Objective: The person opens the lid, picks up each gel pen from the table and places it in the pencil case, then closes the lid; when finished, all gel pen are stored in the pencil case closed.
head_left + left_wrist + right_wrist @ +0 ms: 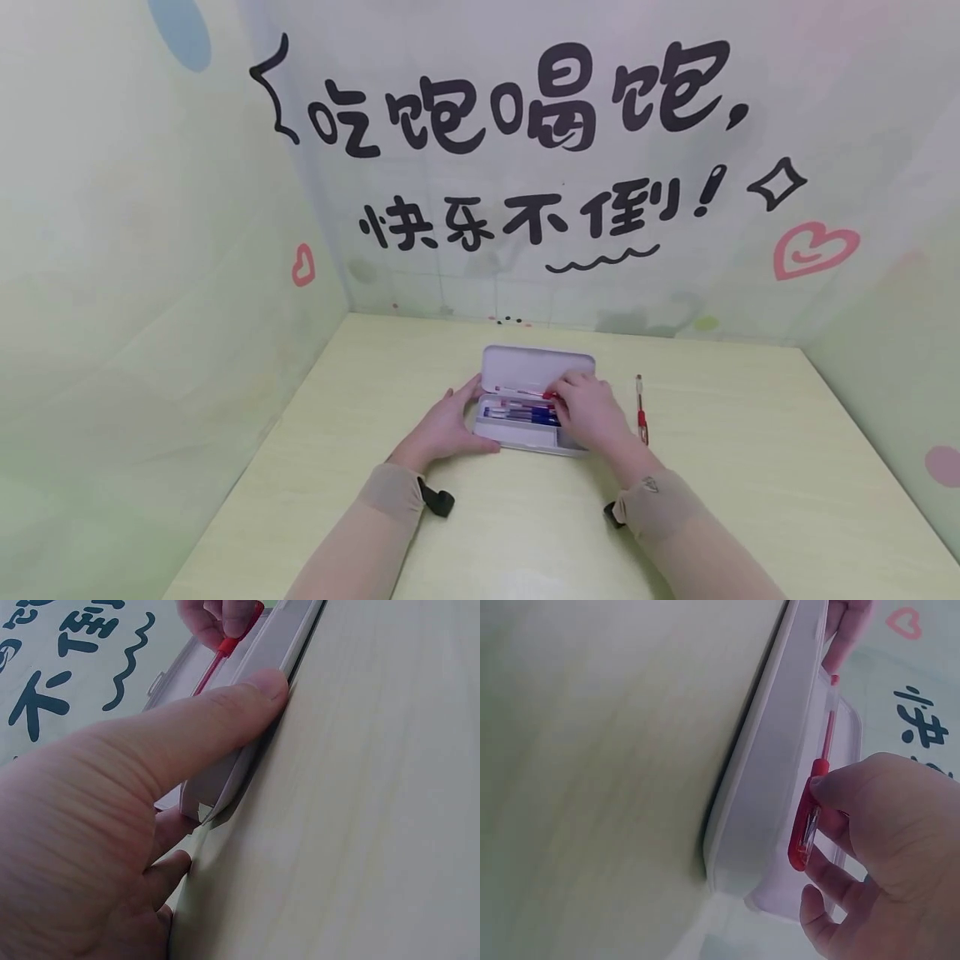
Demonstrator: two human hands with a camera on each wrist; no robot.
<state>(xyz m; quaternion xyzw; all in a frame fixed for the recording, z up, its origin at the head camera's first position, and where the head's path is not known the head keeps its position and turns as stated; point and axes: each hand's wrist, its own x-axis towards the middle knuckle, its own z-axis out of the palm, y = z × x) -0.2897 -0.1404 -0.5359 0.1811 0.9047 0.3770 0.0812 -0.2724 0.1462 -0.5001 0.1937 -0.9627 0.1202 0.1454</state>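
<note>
A pale lilac pencil case [517,435] stands on the table with its hinged lid [536,367] raised. Blue and red pens [521,413] lie in its long rear compartment. My left hand [446,425] holds the case by its left end, the thumb along the front edge and the fingers round the end and back. In my right hand [596,412] a red pen [808,817] is pinched between thumb and fingers, over the open case. The pen lies lengthwise along the case, its clear, slim end pointing left. My right hand hides the case's right end.
Another red pen [641,410] lies on the pale wooden table [720,467], right of the case. Behind the table rises a printed fabric wall [465,292] with large dark lettering. More fabric hangs at both sides.
</note>
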